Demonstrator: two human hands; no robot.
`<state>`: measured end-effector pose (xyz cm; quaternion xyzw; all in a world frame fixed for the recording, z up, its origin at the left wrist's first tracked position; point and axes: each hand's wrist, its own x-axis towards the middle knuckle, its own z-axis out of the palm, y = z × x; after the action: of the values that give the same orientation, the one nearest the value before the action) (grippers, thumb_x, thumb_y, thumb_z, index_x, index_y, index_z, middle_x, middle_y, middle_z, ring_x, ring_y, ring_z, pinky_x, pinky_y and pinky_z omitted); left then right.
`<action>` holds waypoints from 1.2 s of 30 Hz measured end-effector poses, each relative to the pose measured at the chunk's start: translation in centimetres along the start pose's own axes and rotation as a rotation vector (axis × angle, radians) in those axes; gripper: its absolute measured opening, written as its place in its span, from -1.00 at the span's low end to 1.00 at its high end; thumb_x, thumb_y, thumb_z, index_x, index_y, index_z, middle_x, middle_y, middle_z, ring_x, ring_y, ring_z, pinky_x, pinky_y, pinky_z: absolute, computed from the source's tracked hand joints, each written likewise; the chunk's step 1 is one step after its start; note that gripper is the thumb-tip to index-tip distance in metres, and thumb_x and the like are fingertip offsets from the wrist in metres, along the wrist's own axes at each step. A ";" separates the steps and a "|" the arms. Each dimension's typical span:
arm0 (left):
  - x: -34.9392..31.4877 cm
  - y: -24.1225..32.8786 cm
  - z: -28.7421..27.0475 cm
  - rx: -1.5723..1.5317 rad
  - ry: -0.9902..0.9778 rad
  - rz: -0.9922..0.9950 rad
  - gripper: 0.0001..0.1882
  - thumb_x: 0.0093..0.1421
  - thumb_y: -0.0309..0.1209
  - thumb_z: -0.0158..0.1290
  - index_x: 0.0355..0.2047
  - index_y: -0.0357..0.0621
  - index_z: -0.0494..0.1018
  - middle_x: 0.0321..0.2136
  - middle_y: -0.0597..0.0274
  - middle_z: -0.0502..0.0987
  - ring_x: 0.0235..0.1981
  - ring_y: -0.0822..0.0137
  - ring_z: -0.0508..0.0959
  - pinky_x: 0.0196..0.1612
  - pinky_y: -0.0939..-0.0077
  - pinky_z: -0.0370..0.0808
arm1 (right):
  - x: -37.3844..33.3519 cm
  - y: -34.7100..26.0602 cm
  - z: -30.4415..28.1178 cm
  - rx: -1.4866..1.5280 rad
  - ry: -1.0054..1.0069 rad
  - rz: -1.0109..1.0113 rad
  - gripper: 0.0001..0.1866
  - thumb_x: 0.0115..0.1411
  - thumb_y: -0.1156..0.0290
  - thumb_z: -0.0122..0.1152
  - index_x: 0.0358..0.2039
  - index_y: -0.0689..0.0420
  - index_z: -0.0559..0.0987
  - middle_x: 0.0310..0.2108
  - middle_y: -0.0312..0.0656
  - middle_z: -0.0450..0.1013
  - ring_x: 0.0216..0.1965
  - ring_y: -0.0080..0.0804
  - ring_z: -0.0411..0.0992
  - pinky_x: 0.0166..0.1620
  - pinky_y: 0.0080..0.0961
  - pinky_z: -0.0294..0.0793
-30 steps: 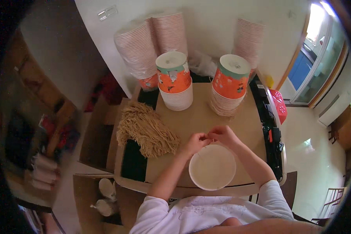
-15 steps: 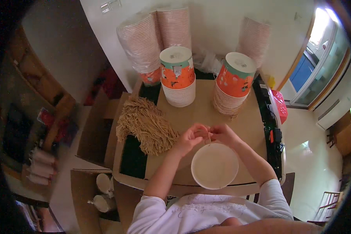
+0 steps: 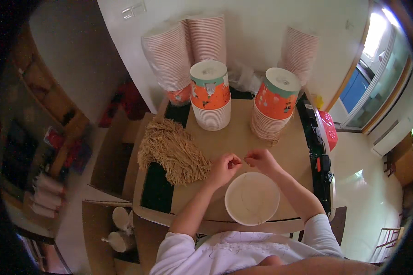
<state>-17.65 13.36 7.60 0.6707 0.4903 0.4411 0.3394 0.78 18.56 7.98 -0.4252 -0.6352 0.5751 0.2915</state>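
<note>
2 hands (image 3: 225,169) (image 3: 263,163), 1 open wht tub (image 3: 250,200)

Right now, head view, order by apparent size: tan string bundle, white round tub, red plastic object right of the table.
1. Tan string bundle
2. White round tub
3. Red plastic object, clearly smallest

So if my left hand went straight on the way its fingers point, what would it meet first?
Probably your right hand, just across a narrow gap from your left hand, though depth is hard to judge from this view.
</note>
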 end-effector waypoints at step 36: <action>-1.7 4.7 -0.6 -0.292 -0.046 -0.287 -0.83 0.05 -0.65 -0.06 -0.33 -0.21 0.28 -0.47 0.27 0.40 -0.52 0.46 0.45 -0.45 0.59 0.42 | -5.6 -2.0 1.7 -0.442 0.210 -0.362 -0.93 0.03 0.51 0.09 -0.42 0.19 0.45 -0.51 -0.09 0.45 -0.48 -0.19 0.44 -0.40 -0.41 0.42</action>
<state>-16.72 10.36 11.49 0.5475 0.5037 0.4394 0.5035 1.55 12.87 10.32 -0.4153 -0.7767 0.3146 0.3540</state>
